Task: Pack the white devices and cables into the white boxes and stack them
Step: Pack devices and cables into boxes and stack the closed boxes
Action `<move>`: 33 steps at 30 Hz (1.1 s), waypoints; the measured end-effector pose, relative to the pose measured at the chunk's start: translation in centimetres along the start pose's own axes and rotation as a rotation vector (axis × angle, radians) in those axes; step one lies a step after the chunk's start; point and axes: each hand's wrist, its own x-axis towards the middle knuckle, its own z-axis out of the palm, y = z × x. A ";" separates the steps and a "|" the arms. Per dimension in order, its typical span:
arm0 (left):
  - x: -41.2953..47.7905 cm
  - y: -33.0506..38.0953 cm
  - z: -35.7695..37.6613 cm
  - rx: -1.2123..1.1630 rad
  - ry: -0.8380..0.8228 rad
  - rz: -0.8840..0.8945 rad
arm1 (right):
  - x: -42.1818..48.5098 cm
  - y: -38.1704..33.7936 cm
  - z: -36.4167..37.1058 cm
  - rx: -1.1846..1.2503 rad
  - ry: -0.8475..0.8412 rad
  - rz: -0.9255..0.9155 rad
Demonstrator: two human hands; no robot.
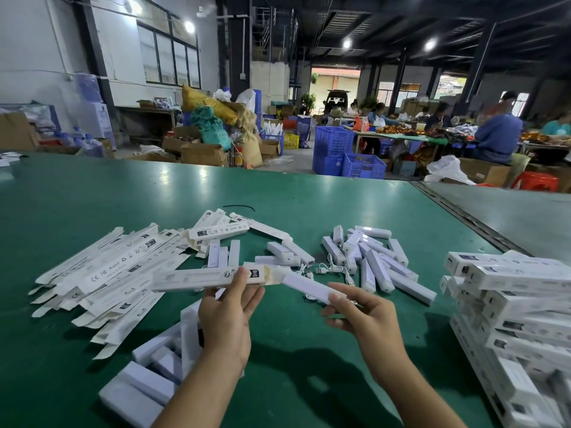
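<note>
My left hand point(228, 316) holds a long white box point(197, 278) level above the green table, its open flap end pointing right. My right hand point(361, 310) grips a white bar-shaped device point(309, 287), whose far tip sits at the box's open mouth. A thin cable end shows by my right fingers. Flat unfolded white boxes point(105, 273) lie in a spread at the left. Loose white devices point(374, 261) and white USB cables point(333, 270) lie in a heap at the centre right. Packed boxes point(513, 307) are stacked at the right edge.
More white devices point(154, 366) lie under my left forearm at the front. A black cable tie point(239, 207) rests further back on the green table point(309, 196). Blue crates point(349, 156), cardboard boxes and seated people fill the floor beyond the table.
</note>
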 end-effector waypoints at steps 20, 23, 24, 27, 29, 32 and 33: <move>-0.5 0.3 0.5 -0.031 -0.070 -0.005 | 0.5 0.9 -0.6 -0.097 -0.050 -0.042; -0.5 0.2 0.5 -0.029 -0.076 0.000 | 0.6 1.1 -0.8 -0.129 -0.067 -0.049; -0.5 0.2 0.5 -0.031 -0.080 0.000 | 0.6 1.0 -0.8 -0.139 -0.077 -0.050; -0.5 0.3 0.5 -0.032 -0.104 -0.016 | 0.5 1.0 -0.7 -0.130 -0.074 -0.038; -0.5 0.2 0.5 -0.014 -0.119 -0.016 | 0.5 1.1 -0.5 -0.089 -0.043 -0.021; -0.5 0.0 0.4 0.017 -0.139 -0.009 | 0.4 1.1 -0.3 -0.023 0.004 -0.009; -0.5 0.0 0.4 0.026 -0.143 -0.008 | 0.3 1.0 -0.3 -0.018 0.018 -0.013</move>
